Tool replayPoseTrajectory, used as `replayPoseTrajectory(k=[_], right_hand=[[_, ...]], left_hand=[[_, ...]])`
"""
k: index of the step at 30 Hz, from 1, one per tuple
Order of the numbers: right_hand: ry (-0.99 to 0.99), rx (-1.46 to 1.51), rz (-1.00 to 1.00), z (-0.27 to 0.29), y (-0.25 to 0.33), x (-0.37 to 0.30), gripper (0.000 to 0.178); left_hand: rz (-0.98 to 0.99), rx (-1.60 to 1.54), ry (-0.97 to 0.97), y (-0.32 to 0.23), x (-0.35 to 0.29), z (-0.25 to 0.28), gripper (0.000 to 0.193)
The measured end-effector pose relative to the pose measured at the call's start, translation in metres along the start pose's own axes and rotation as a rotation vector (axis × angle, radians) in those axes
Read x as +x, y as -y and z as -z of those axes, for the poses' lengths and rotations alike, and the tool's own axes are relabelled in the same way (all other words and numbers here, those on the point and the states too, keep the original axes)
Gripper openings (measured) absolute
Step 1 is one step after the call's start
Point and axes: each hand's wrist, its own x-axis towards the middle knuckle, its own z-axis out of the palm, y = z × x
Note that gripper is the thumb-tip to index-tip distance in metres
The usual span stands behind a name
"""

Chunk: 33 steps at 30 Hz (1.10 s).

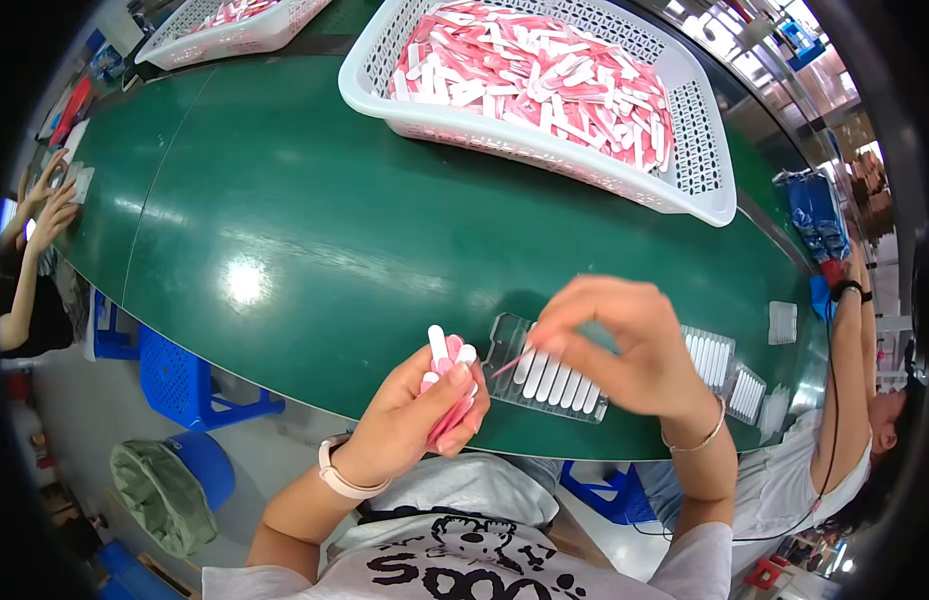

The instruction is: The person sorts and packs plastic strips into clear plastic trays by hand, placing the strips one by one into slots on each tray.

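I watch the left hand [410, 405] cupped in front of the chest, its fingers curled round a bunch of pink and white sticks [454, 385], the white ends poking up past the thumb. The right hand [620, 340] is above the clear tray [505, 342], thumb and fingers pinched together on a thin pink stick [511, 363]. Below it I see a row of white sticks [558, 385] side by side in the tray, which lies on the green desk [285, 190] near the left hand. Farther back I have a white basket [363, 85] heaped with more pink and white pieces [545, 75]
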Motion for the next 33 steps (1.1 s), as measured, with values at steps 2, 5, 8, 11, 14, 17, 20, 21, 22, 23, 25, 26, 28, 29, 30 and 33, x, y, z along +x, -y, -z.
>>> replayPoseTrajectory(k=[2, 5, 8, 11, 14, 17, 20, 21, 22, 23, 25, 26, 28, 29, 30, 33], right_hand=[[-0.151, 0.06, -0.201, 0.002, -0.008, -0.002, 0.011], [-0.032, 0.009, -0.372, -0.006, -0.002, -0.001, 0.008], [-0.111, -0.106, -0.337, -0.027, -0.002, -0.004, 0.008], [-0.202, -0.292, -0.147, -0.031, -0.006, -0.014, 0.015], [-0.158, -0.393, -0.145, -0.03, -0.006, -0.015, 0.02], [-0.273, -0.452, -0.165, -0.029, -0.004, -0.009, 0.021], [-0.279, -0.566, -0.119, -0.024, 0.004, -0.014, 0.024], [-0.263, -0.614, -0.089, -0.022, 0.007, -0.019, 0.026], [-0.255, -0.678, -0.067, -0.026, 0.008, -0.025, 0.033], [-0.242, -0.669, -0.029, -0.029, 0.01, -0.03, 0.033], [-0.234, -0.825, 0.03, -0.041, 0.011, -0.036, 0.037], [-0.222, -0.923, 0.056, -0.048, 0.013, -0.04, 0.037], [-0.16, -1.097, 0.043, -0.057, 0.02, -0.051, 0.038], [-0.092, -1.162, 0.005, -0.061, 0.024, -0.056, 0.038], [-0.102, -1.154, 0.06, -0.066, 0.026, -0.057, 0.038], [-0.079, -1.183, 0.111, -0.065, 0.035, -0.058, 0.053]], left_hand=[[-0.017, -0.03, -0.067, -0.001, 0.001, -0.001, 0.021], [-0.018, -0.159, -0.081, -0.001, -0.002, 0.001, 0.021], [-0.021, -0.165, -0.078, -0.001, 0.0, 0.001, 0.021], [-0.018, -0.179, -0.052, -0.001, -0.001, -0.002, 0.021], [-0.006, -0.19, -0.054, 0.0, 0.001, -0.002, 0.021], [-0.013, -0.198, -0.06, 0.001, 0.004, 0.001, 0.02], [-0.015, -0.202, -0.037, -0.004, 0.004, 0.003, 0.02], [-0.018, -0.204, -0.048, -0.004, 0.003, 0.001, 0.02], [-0.048, -0.199, -0.065, -0.004, 0.0, 0.0, 0.02], [-0.047, -0.201, -0.077, -0.005, -0.001, -0.002, 0.02], [-0.082, -0.189, -0.087, -0.004, -0.002, -0.001, 0.019], [-0.093, -0.192, -0.082, -0.002, -0.004, 0.0, 0.019], [-0.024, -0.237, -0.078, 0.001, 0.002, 0.0, 0.015], [-0.037, -0.235, -0.022, 0.003, 0.002, 0.003, 0.012], [-0.032, -0.202, -0.051, 0.005, 0.002, 0.003, 0.012], [-0.044, -0.17, -0.063, 0.009, -0.009, 0.002, 0.015]])
